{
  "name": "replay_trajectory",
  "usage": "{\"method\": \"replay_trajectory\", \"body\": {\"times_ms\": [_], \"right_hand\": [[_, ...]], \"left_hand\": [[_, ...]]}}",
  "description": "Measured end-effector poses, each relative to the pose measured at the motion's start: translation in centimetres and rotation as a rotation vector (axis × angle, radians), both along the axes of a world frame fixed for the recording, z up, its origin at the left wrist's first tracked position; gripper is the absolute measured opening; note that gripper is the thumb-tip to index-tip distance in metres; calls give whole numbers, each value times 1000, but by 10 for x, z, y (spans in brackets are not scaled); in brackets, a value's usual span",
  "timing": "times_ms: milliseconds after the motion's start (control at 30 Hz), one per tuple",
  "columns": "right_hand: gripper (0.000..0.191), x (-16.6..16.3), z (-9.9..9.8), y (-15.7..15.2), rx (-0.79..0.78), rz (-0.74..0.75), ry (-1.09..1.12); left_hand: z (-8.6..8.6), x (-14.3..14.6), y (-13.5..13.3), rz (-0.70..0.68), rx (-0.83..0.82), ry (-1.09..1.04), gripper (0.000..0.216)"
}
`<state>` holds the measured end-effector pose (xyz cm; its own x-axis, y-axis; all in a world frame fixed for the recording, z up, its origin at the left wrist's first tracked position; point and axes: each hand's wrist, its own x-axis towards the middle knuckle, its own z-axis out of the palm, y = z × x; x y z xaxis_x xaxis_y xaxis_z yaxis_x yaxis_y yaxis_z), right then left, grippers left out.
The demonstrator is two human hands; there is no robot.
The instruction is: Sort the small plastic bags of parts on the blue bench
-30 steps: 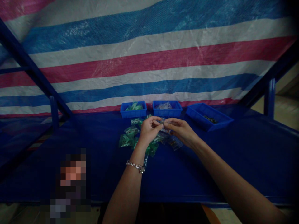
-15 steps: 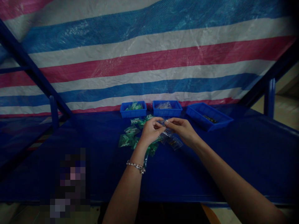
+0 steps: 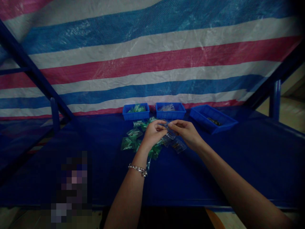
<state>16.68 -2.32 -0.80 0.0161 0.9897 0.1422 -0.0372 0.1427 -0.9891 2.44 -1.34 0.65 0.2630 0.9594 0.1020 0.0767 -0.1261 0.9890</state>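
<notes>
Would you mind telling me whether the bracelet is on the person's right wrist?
No, the silver bracelet circles the left wrist, and the right wrist is bare.

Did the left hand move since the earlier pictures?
No, not clearly: the left hand sits just below the left blue tray, about where it was, with no clear shift toward or away from that tray.

Tight way past the left hand and right hand, wide room on the right

Clear plastic bags of green parts strewn beneath and left of both hands, in the way of any low pass. Three shallow blue plastic trays in a row just beyond, with narrow gaps between them. Free passage over the dark blue tabletop right of the hands, as far as the striped woven tarp and blue steel post.
</notes>
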Motion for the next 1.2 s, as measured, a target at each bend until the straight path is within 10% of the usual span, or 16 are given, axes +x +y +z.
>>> {"method": "replay_trajectory", "body": {"times_ms": [1200], "right_hand": [[31,-3,4,-2,158,67,-123]], "left_hand": [[1,3,1,32,-101,-149,33]]}}
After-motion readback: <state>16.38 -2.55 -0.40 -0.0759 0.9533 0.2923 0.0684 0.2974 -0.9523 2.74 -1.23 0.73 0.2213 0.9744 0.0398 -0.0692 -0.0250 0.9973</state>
